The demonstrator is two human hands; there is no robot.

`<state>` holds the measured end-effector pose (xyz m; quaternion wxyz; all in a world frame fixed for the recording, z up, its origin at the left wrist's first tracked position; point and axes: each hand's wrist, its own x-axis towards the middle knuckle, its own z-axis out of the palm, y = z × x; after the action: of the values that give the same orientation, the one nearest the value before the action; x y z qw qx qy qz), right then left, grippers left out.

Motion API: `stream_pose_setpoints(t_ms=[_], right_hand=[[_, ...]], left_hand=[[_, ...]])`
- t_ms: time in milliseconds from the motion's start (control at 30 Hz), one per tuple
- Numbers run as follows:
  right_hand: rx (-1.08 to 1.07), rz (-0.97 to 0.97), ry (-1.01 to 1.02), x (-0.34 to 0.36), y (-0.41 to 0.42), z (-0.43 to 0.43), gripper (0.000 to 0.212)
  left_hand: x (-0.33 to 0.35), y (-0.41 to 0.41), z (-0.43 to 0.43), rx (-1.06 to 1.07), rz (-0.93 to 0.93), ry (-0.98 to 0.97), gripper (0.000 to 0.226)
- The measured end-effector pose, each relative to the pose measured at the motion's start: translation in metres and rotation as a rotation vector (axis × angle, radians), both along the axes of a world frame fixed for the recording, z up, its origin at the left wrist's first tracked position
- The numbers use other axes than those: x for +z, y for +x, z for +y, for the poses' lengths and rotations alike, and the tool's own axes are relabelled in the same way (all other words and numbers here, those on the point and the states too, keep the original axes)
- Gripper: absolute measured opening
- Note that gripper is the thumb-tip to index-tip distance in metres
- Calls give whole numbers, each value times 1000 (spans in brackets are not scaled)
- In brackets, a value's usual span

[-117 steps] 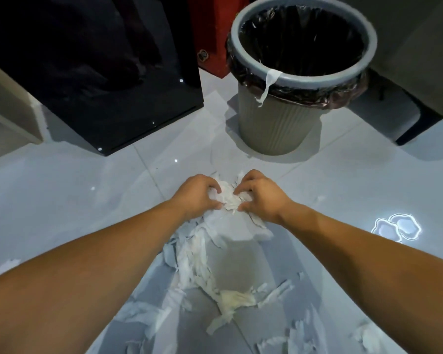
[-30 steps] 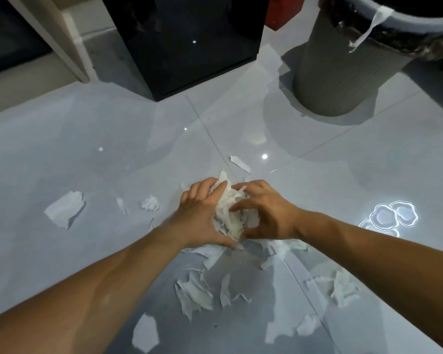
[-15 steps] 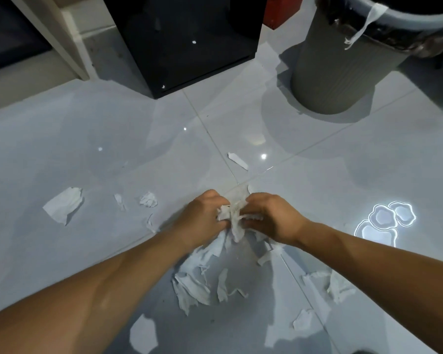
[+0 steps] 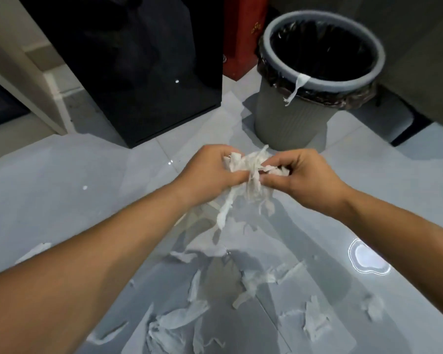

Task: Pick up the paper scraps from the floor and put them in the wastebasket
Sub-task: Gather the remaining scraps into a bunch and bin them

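Hands have lifted off the tiles since half a second ago: left hand and right hand now clench one wad of paper scraps between them, strips dangling below, raised toward the wastebasket at one o'clock. The carry has likely begun. Loose scraps remain on the floor toward six o'clock, so another gathering pass looks necessary.

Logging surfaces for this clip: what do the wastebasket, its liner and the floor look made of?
Wastebasket: likely matte grey plastic, going by its ribbed moulded wall and smooth rim. Liner: thin glossy dark plastic film, crinkled over the rim. Floor: glazed, probably ceramic tile, with grout lines and mirror-like light reflections.
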<state>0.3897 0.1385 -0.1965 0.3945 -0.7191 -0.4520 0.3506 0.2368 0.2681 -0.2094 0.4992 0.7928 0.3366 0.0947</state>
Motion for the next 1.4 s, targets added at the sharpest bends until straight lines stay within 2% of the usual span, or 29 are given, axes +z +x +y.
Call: stream_pose_setpoints(t_ms=[133,267,400,467,533,600,733,867,933,1100,1200,1333,1400], right_hand=[[-139,-21,89,54,56,26,12],[-304,-29,156,101,108,54,14],[-443,-83,107,105,153,79,8],[-426,-139,-3,102,171,86,32],[-412,-203,-78,100,182,89,56],[-404,-257,-48,99,185,86,59],[-413,-382,54,94,178,78,54],[-331,-474,-46,91,171,78,55],[-327,-455,-51,88,165,78,47],[-442,-571,188,90,124,61,21],[-308,-482,228,72,69,43,8],[44,-273,-133,0,5,30,8],[96,-196,-276,-41,-21,33,14]], left_hand=[[51,74,28,-3,-118,64,18],[87,152,60,57,-156,65,28],[93,212,81,188,-141,-6,45],[90,228,82,223,-126,-51,53],[88,232,77,233,-105,-100,72],[86,233,73,226,-142,-135,80],[91,224,69,241,-268,-61,61],[98,207,62,265,-376,-68,34],[97,196,60,274,-392,-86,25],[85,152,57,293,-400,-142,23],[58,104,57,312,-289,-110,25],[-15,16,56,335,-15,-131,22],[-51,-32,52,331,117,-113,17]])
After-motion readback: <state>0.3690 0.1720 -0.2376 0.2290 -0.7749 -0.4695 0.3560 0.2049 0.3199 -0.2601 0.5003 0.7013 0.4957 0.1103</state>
